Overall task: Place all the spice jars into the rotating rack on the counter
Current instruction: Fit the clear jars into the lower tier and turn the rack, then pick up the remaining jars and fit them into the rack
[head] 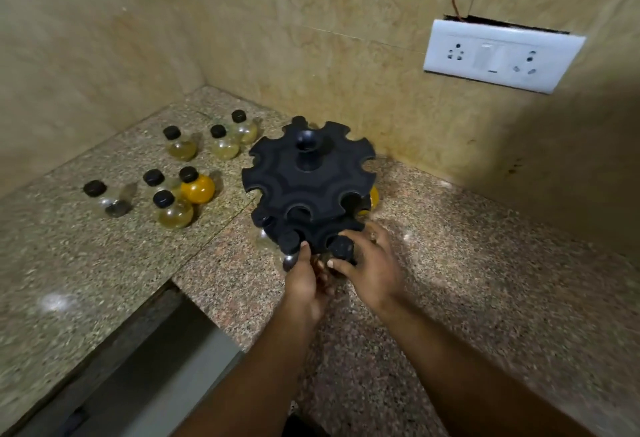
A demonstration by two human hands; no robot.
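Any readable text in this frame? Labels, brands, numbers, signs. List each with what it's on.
None: no text can be read in this frame.
On the loose spice jars on the counter: no labels show.
On the rotating rack: plain black, no marking visible.
On the held jar: plain black cap, body mostly hidden.
On the wall switch plate: only sockets and switches; any print is too blurred to read.

The rack (308,180) is matte black, and every jar cap (188,174) is black too. One jar (200,190) holds bright orange-yellow, the pale jars (176,216) a weak yellow, and the clear jar (112,204) a dark grey clump. The desk (485,263) is speckled granite, pinkish-brown right, grey-beige left; the wall (311,20) is mottled beige, the socket plate (502,55) white.
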